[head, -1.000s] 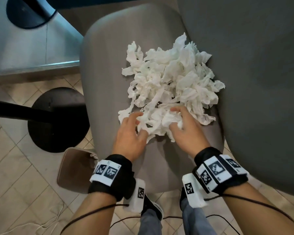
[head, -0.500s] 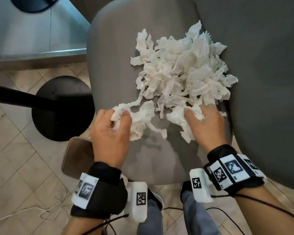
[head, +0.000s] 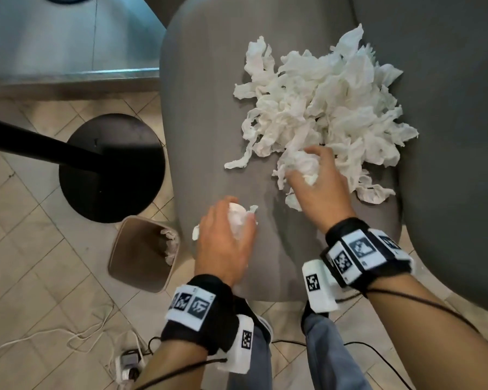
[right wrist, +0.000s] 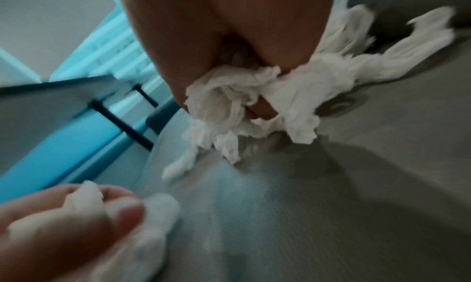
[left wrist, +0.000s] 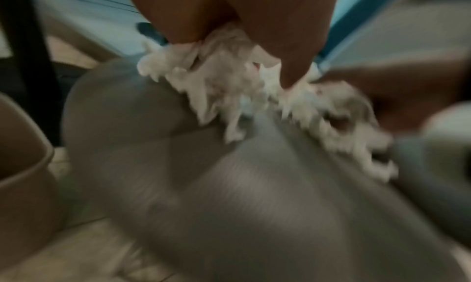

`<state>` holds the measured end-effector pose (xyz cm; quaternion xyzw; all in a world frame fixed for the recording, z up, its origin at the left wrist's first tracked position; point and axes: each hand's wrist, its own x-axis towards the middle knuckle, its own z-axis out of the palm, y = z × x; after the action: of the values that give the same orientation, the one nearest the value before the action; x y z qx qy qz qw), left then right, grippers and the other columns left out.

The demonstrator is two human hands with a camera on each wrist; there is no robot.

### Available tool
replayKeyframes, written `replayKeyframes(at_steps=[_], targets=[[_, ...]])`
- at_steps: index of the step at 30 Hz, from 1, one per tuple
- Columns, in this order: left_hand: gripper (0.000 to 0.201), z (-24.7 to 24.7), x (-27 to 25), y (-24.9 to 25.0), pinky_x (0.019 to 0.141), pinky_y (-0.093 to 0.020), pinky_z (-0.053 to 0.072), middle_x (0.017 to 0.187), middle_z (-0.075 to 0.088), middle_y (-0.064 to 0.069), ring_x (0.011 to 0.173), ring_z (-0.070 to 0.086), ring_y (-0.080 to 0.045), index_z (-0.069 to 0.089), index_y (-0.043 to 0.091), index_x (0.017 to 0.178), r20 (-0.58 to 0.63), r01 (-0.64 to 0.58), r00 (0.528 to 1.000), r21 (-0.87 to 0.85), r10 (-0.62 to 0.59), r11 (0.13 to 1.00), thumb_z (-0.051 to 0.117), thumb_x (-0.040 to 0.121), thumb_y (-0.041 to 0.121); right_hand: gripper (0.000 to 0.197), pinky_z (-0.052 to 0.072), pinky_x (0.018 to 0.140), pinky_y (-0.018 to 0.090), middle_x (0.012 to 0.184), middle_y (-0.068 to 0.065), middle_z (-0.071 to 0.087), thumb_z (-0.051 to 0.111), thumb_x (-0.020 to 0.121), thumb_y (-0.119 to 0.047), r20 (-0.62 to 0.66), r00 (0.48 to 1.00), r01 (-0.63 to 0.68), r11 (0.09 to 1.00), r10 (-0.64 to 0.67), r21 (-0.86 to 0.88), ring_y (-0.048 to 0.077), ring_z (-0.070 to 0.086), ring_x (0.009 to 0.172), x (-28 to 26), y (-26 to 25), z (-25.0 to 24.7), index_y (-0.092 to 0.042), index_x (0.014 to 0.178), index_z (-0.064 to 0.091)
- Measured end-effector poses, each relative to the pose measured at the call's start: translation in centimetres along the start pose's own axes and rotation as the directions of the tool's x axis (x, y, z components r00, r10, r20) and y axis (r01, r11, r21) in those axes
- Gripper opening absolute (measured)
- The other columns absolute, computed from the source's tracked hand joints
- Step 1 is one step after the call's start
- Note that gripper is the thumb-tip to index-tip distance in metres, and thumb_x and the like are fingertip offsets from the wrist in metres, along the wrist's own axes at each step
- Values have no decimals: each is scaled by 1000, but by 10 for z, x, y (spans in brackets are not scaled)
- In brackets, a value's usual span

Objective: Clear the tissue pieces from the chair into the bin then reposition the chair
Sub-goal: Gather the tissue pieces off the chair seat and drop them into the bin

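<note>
A heap of torn white tissue pieces (head: 321,108) lies on the grey chair seat (head: 203,136), toward its back right. My left hand (head: 231,226) grips a wad of tissue (head: 238,218) over the seat's front left, close to the bin; the wad (left wrist: 224,75) also shows, blurred, in the left wrist view. My right hand (head: 307,170) grips another clump of tissue (head: 299,167) at the near edge of the heap, with shreds (right wrist: 229,113) hanging from its fingers. A small beige bin (head: 124,249) stands on the floor left of the chair with some tissue inside.
A round black table base (head: 110,170) and its pole (head: 40,147) stand left of the chair, just behind the bin. The dark grey chair back (head: 448,136) rises on the right. White cables and a power strip (head: 127,364) lie on the tiled floor near my feet.
Both hands have closed round tissue and pulled back from the heap. My left hand has drawn its wad toward the seat's front left, nearer the bin. The view has shifted, showing more of the bin.
</note>
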<state>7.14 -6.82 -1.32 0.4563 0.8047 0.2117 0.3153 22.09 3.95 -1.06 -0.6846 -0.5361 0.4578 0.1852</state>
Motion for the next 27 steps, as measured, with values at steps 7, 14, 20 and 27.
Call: replayKeyframes(at_steps=[7, 14, 20, 27], targets=[[11, 8, 8, -15, 75, -26, 33, 91, 48, 0, 88, 43, -18, 54, 13, 85, 116, -127, 988, 221, 103, 967, 63, 84, 19, 40, 43, 89, 41, 129, 13, 60, 53, 92, -41, 34, 999, 12, 916, 1, -402, 37, 55, 116, 25, 12, 25, -19, 125, 58], [22, -14, 69, 22, 70, -12, 33, 96, 48, -1, 83, 43, -13, 50, 14, 95, -85, -98, 992, -10, 97, 995, 51, 81, -2, 34, 34, 59, 37, 66, 6, 50, 48, 82, -31, -61, 998, -35, 987, 25, -155, 30, 48, 70, 6, 7, 15, -5, 61, 43], [42, 1, 98, 23, 93, -44, 36, 127, 50, -6, 117, 43, -30, 44, 26, 131, 71, -85, 996, 497, 57, 864, 50, 90, 34, 36, 26, 49, 25, 57, -3, 35, 60, 79, -19, -136, 989, -58, 998, 58, 3, 15, 29, 54, -22, 12, -9, -15, 56, 33], [23, 7, 113, 1, 82, -40, 43, 111, 60, -11, 106, 54, -34, 59, 16, 108, 173, -100, 984, 380, 36, 919, 51, 92, 31, 16, 37, 61, 16, 82, 0, 48, 55, 77, -3, -264, 964, 22, 1000, -24, -9, 8, 45, 64, -34, 24, -31, -15, 70, 46]])
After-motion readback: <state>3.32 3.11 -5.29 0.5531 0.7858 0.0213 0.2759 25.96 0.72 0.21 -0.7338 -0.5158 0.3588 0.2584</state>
